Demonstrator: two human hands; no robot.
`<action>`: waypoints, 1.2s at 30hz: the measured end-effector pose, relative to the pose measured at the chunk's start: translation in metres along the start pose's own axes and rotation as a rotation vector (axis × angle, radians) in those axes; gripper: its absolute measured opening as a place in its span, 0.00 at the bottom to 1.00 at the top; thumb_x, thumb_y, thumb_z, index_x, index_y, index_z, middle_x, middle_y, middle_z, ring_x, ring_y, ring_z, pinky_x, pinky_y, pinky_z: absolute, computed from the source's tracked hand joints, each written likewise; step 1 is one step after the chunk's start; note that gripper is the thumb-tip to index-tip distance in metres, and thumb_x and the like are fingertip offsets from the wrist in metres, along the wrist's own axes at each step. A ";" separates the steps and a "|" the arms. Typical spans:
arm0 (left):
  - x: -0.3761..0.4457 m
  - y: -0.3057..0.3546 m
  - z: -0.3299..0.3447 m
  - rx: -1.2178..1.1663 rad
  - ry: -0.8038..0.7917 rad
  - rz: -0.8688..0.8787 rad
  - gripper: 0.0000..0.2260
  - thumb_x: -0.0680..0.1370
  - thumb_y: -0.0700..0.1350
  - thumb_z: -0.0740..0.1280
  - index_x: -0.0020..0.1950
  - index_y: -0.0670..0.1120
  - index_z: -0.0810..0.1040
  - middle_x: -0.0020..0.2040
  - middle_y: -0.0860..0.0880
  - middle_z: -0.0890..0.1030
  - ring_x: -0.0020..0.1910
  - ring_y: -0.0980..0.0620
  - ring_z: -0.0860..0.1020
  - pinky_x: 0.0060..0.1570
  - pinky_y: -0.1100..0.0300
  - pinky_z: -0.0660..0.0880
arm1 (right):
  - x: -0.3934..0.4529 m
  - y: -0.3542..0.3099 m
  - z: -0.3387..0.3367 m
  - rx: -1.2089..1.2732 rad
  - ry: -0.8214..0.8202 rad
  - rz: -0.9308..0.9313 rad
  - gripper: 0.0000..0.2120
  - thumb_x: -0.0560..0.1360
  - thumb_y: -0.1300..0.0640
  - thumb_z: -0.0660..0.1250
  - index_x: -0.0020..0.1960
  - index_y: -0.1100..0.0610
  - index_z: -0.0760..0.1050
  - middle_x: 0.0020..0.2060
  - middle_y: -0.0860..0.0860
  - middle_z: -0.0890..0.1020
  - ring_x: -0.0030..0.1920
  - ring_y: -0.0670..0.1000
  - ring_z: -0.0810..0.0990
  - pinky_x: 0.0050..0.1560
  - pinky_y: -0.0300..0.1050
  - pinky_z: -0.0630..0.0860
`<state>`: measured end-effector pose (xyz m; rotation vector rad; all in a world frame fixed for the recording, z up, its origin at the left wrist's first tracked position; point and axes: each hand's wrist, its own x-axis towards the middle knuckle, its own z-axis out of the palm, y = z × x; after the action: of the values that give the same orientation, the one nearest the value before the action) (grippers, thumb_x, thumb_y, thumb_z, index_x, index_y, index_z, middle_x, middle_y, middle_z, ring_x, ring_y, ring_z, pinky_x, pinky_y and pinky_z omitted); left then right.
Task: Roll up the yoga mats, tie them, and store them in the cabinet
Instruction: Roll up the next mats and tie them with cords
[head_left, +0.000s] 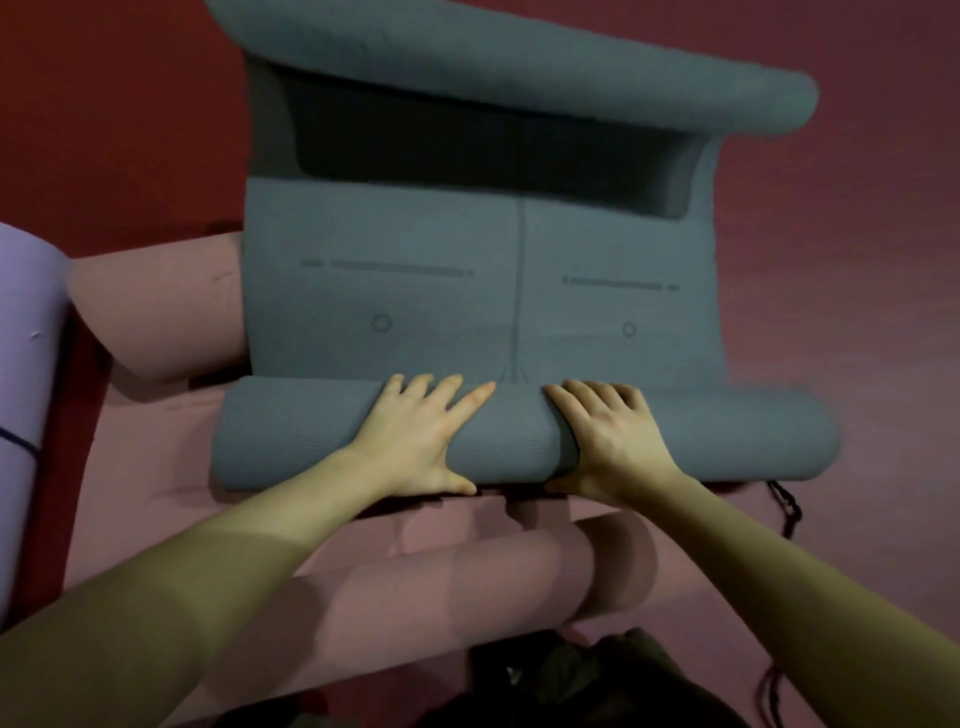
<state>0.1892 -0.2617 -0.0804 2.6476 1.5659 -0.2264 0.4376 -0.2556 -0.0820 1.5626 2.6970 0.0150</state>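
The red floor (130, 114) carries everything here. Largest on it is the grey yoga mat (467, 291), about half rolled: a thick roll lies at the near end, flat mat stretches beyond it, and the far end curls up on itself. Under and beside it lies a pink mat (156, 312), loosely curled and untied, and a lilac mat (26, 364) shows at the left edge. A dark cord (787, 506) lies just beside the grey roll's right end. The left hand (415, 441) and right hand (608, 441) press on top of the roll, fingers spread and nearly straight, thumbs tucked at its near side. I judge rolling unfinished; tying and storing remain, and no cabinet is in view.
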 end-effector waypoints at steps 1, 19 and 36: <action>-0.002 0.000 0.003 0.019 0.060 0.030 0.51 0.61 0.73 0.68 0.77 0.51 0.58 0.70 0.41 0.69 0.65 0.39 0.71 0.64 0.45 0.67 | -0.002 -0.001 0.002 0.003 0.010 0.012 0.52 0.49 0.31 0.74 0.65 0.60 0.71 0.57 0.55 0.79 0.54 0.59 0.79 0.56 0.56 0.71; 0.026 -0.035 0.008 0.242 0.555 -0.047 0.32 0.75 0.64 0.53 0.77 0.53 0.55 0.76 0.43 0.58 0.72 0.41 0.59 0.68 0.42 0.55 | 0.012 0.002 0.010 -0.107 0.263 0.194 0.24 0.77 0.44 0.56 0.68 0.52 0.73 0.57 0.58 0.77 0.55 0.62 0.71 0.56 0.58 0.64; 0.085 -0.056 -0.050 0.145 0.320 -0.336 0.37 0.72 0.71 0.44 0.78 0.57 0.44 0.77 0.37 0.39 0.75 0.33 0.40 0.68 0.33 0.39 | 0.078 0.026 -0.003 0.088 -0.045 0.343 0.38 0.70 0.30 0.31 0.77 0.40 0.43 0.78 0.49 0.48 0.77 0.54 0.43 0.70 0.67 0.38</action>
<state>0.1854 -0.1547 -0.0431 2.6079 2.1723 0.0814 0.4210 -0.1749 -0.0800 2.0045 2.3934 -0.1322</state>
